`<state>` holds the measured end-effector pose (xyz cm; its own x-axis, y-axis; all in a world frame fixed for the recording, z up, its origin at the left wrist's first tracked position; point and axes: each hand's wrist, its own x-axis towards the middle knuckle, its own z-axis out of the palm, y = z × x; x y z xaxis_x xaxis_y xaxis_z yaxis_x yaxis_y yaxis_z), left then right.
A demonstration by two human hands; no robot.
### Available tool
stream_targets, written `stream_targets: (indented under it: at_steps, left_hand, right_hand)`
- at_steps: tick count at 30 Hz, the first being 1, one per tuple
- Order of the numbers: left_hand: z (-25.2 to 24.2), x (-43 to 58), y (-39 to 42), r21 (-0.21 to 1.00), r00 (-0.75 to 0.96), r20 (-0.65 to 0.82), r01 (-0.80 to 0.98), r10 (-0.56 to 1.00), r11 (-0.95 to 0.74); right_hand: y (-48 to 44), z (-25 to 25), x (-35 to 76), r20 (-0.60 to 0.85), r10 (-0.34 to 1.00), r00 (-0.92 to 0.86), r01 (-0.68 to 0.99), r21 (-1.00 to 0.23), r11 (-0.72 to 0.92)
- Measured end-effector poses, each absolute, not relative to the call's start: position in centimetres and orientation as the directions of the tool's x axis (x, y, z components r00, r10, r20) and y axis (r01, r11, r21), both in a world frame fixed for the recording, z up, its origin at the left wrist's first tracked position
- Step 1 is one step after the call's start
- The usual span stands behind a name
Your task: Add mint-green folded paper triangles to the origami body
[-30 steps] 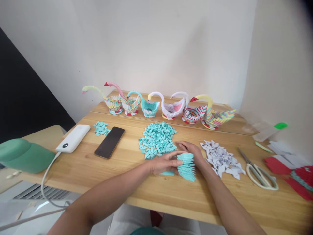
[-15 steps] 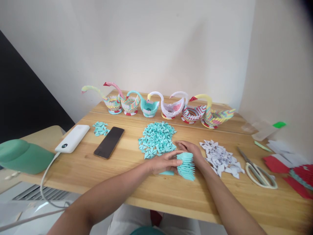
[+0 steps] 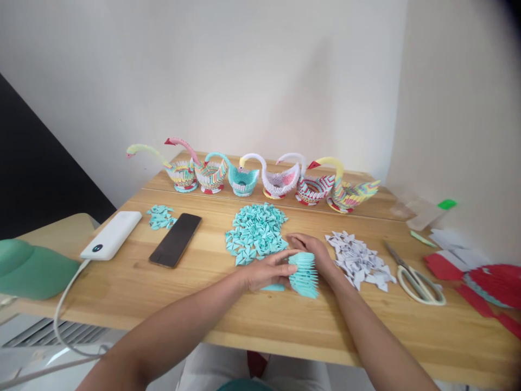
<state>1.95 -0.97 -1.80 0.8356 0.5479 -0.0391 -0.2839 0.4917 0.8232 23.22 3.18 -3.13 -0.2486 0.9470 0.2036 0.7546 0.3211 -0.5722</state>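
Note:
A turquoise ridged block of folded paper pieces (image 3: pixel 304 273) rests on the wooden table (image 3: pixel 228 309) near its front edge. My left hand (image 3: pixel 266 270) presses against its left side with the fingers together. On the block's right and far side sits my right hand (image 3: pixel 313 251), fingers curled around it. Just beyond both hands lies a pile of turquoise folded triangles (image 3: pixel 255 232). A pile of white folded triangles (image 3: pixel 360 260) lies to the right of my right hand.
Several paper swans (image 3: pixel 260 176) line the back of the table. A phone (image 3: pixel 175 247), a white power bank (image 3: pixel 112 234) with cable and a small turquoise heap (image 3: pixel 161 216) lie left. Scissors (image 3: pixel 415 274) and red paper (image 3: pixel 484 285) lie right. A green cap (image 3: pixel 32 269) sits far left.
The view has shifted slightly, so everything sits a little further left in the picture. Both hands stay on the turquoise block in the same grip.

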Motion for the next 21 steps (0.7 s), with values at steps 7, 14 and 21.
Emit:
stream_targets:
  at_steps: [7,14,21]
  left_hand:
    - [-1.8,2.0,-1.0,0.807,0.819,-0.105,-0.261,0.564,0.529]
    - [-1.9,2.1,-1.1,0.791,0.811,-0.121,-0.27,0.572,0.549]
    - [-2.1,2.2,-0.9,0.787,0.814,-0.119,-0.271,0.568,0.554]
  right_hand:
    - [3.8,0.2,24.4,0.282,0.955,-0.096,0.733,-0.629,0.26]
    - [9.5,-0.5,25.1,0.209,0.978,0.007,0.564,-0.808,0.169]
    - [15.1,-2.4,23.3,0.139,0.985,0.101,0.441,-0.894,0.081]
